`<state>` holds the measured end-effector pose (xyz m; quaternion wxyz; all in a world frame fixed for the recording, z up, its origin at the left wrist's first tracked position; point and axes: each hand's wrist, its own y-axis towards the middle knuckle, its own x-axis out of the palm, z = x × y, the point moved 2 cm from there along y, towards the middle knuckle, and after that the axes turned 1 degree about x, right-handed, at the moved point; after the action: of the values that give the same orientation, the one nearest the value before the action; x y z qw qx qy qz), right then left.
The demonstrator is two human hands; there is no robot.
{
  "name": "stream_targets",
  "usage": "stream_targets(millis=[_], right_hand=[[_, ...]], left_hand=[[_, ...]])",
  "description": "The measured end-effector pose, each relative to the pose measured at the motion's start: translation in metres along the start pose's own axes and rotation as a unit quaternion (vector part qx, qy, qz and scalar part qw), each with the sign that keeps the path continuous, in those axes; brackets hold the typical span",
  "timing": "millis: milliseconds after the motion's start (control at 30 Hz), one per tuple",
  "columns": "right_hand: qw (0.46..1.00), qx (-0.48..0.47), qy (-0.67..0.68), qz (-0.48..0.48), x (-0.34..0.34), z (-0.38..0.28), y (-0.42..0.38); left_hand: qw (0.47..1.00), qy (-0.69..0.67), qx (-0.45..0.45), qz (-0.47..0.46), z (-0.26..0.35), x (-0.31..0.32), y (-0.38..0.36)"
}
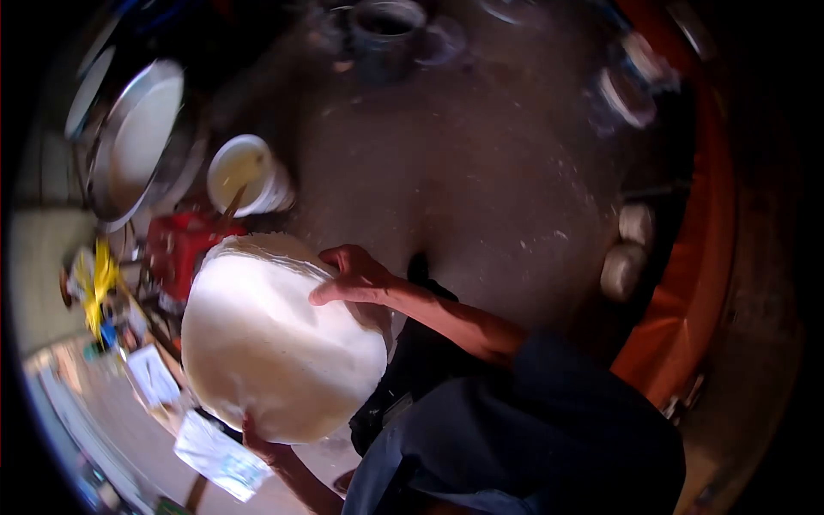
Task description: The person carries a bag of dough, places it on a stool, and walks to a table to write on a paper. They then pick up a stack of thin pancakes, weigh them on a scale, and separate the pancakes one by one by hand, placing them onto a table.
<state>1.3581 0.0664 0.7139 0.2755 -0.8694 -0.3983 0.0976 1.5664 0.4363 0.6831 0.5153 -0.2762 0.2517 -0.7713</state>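
A large, roughly round stack of pale, thin sheets (283, 343), with layered, ragged edges along its top, is held between my two hands. My right hand (354, 276) grips its upper right edge, thumb lying over the face and fingers behind. At the lower left edge, my left hand (257, 439) grasps it with the thumb showing; its other fingers are hidden beneath. Just beyond the stack stands a white bucket (279, 184) of pale yellowish liquid, with a brown stick (236, 199) leaning in it.
A wide metal basin (103, 193) stands at upper left, near a red plastic object (176, 249). Papers (221, 455) and a yellow item (103, 279) lie at left. A dark bucket (386, 39) is at the top. Along the right runs an orange sheet (687, 300), beside two pale lumps (624, 270).
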Motion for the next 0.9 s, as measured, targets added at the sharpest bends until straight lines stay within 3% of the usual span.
stream_targets(millis=[100,267,367,433,633,800,900], right_hand=[[0.995,0.008,0.029,0.093,-0.074,-0.014,-0.031],[0.968,0.019,0.1,0.229,-0.214,-0.014,-0.072],[0.951,0.017,0.09,0.297,-0.284,-0.01,-0.122],[0.925,-0.003,0.18,0.334,-0.322,-0.006,-0.131],[0.858,-0.001,0.249,0.448,-0.469,-0.003,-0.157],[0.79,-0.025,0.294,0.538,-0.571,-0.02,-0.182],[0.743,-0.04,0.316,0.589,-0.634,-0.04,-0.199]], left_hand=[[0.994,0.058,-0.008,-0.089,0.026,0.125,0.003],[0.961,0.088,-0.08,-0.249,0.005,0.298,0.039],[0.932,0.113,-0.093,-0.331,-0.015,0.403,0.017],[0.914,0.124,-0.101,-0.374,-0.022,0.48,0.011],[0.852,0.137,-0.252,-0.437,-0.094,0.682,0.049],[0.764,0.133,-0.299,-0.556,-0.14,0.856,0.037],[0.739,0.211,-0.322,-0.553,-0.155,0.974,-0.008]])
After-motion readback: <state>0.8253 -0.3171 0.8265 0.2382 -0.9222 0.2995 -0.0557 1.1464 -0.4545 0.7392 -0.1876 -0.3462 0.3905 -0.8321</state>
